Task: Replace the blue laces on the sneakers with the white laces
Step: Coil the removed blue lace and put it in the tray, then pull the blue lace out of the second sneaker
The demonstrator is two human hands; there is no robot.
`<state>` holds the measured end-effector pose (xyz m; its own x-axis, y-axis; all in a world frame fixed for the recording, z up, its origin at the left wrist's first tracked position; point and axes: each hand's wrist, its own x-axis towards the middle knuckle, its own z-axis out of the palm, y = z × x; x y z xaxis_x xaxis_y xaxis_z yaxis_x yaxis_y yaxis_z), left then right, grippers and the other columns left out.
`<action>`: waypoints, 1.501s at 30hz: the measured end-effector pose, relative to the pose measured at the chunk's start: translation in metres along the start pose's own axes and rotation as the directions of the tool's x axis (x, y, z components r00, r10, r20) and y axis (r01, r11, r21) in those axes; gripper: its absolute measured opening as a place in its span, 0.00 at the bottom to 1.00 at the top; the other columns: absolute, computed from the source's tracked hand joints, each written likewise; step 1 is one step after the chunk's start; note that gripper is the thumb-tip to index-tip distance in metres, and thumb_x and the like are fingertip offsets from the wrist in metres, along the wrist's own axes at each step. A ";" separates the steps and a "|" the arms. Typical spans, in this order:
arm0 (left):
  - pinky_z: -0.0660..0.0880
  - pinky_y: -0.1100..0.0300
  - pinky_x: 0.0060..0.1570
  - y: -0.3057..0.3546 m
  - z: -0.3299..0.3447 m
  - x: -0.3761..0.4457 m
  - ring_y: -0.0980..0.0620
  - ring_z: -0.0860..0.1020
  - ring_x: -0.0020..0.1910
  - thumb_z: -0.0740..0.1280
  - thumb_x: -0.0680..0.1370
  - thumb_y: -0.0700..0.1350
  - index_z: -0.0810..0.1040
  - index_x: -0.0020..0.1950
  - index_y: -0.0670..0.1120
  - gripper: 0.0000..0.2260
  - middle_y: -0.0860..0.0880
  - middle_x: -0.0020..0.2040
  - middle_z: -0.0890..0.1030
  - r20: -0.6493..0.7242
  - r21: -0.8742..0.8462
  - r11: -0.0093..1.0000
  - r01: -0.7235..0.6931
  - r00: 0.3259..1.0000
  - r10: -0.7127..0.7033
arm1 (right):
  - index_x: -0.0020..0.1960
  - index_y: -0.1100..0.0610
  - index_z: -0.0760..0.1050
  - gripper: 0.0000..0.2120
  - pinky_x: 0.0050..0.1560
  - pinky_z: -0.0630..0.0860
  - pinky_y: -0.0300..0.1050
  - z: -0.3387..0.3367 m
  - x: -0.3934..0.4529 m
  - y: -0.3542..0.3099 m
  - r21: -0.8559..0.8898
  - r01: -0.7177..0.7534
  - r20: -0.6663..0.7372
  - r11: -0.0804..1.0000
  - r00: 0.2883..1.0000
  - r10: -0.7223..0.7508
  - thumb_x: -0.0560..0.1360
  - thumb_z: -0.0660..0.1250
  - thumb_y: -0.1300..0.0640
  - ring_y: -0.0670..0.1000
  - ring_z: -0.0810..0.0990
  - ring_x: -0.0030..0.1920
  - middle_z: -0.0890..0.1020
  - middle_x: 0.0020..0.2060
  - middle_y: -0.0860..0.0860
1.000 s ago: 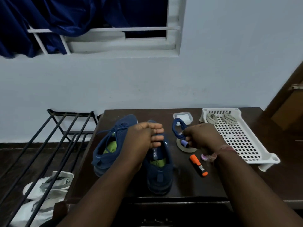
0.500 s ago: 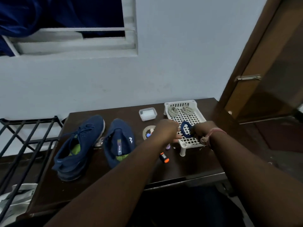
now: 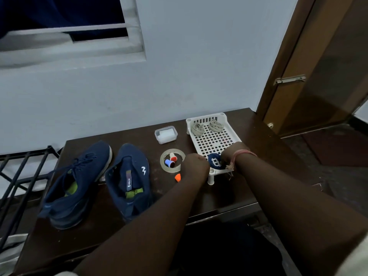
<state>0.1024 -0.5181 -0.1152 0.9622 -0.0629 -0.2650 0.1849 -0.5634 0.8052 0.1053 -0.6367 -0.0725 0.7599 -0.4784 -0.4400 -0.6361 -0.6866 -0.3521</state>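
Observation:
Two navy sneakers stand on the dark table (image 3: pixel 83 232). The left sneaker (image 3: pixel 76 182) still carries its blue lace; the right sneaker (image 3: pixel 131 180) has bare eyelets. A white perforated tray (image 3: pixel 214 139) holds two coiled white laces (image 3: pixel 207 126) at its far end. A coiled blue lace (image 3: pixel 214 161) sits at the tray's near end. My left hand (image 3: pixel 196 165) and my right hand (image 3: pixel 232 154) grip it from either side. Both sets of fingertips are hidden.
A tape roll (image 3: pixel 172 161) with small spools inside and an orange marker (image 3: pixel 177 177) lie between the right sneaker and the tray. A clear lidded box (image 3: pixel 165 134) sits behind them. A black metal rack (image 3: pixel 22 172) stands left, a brown door (image 3: pixel 318 76) right.
My view swung right. My left hand left the right sneaker and joined my right hand on the blue lace. The lace went from above the tape roll down to the tray's near end.

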 end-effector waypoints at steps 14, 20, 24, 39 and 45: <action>0.77 0.57 0.47 -0.004 0.007 -0.008 0.49 0.82 0.48 0.69 0.75 0.38 0.83 0.41 0.46 0.05 0.48 0.46 0.85 -0.056 -0.062 0.998 -0.020 0.998 0.016 | 0.55 0.60 0.77 0.15 0.50 0.75 0.45 0.004 -0.007 -0.006 -0.038 0.003 -0.234 0.999 0.972 -0.012 0.70 0.73 0.57 0.57 0.81 0.56 0.82 0.55 0.57; 0.77 0.58 0.41 0.001 -0.024 -0.006 0.47 0.83 0.43 0.66 0.75 0.37 0.77 0.33 0.49 0.12 0.47 0.42 0.85 -0.098 -0.002 1.000 -0.023 0.995 0.023 | 0.53 0.58 0.76 0.11 0.52 0.77 0.47 0.014 -0.030 -0.028 0.025 0.109 -0.306 0.994 0.947 -0.096 0.72 0.69 0.60 0.58 0.81 0.56 0.81 0.54 0.56; 0.78 0.56 0.52 -0.005 -0.055 -0.006 0.48 0.82 0.49 0.67 0.74 0.39 0.84 0.42 0.51 0.08 0.49 0.47 0.86 -0.120 -0.033 0.998 -0.054 0.992 0.050 | 0.58 0.61 0.75 0.10 0.53 0.75 0.48 0.031 -0.052 -0.056 0.025 0.212 -0.303 0.977 0.933 -0.195 0.77 0.63 0.61 0.59 0.80 0.58 0.80 0.57 0.58; 0.75 0.52 0.55 -0.104 -0.226 -0.025 0.41 0.79 0.57 0.63 0.79 0.38 0.81 0.54 0.43 0.08 0.41 0.58 0.83 -0.392 0.183 0.983 0.031 0.919 0.044 | 0.58 0.60 0.76 0.15 0.52 0.75 0.47 0.111 -0.120 -0.148 -0.017 0.450 -0.036 0.893 0.892 -0.450 0.76 0.67 0.52 0.60 0.80 0.57 0.81 0.56 0.59; 0.77 0.47 0.51 -0.162 -0.291 -0.034 0.37 0.77 0.54 0.68 0.73 0.44 0.79 0.54 0.42 0.11 0.39 0.54 0.78 -0.582 0.426 0.851 0.308 0.813 -0.003 | 0.56 0.60 0.77 0.10 0.48 0.74 0.45 0.138 -0.119 -0.146 -0.146 0.416 0.015 0.898 0.908 -0.418 0.76 0.63 0.59 0.58 0.81 0.56 0.82 0.55 0.58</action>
<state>0.0979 -0.1853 -0.0825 0.8984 0.4298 0.0906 0.3682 -0.8494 0.3780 0.0896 -0.4040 -0.0831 0.9541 -0.1390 -0.2652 -0.2356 -0.8952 -0.3784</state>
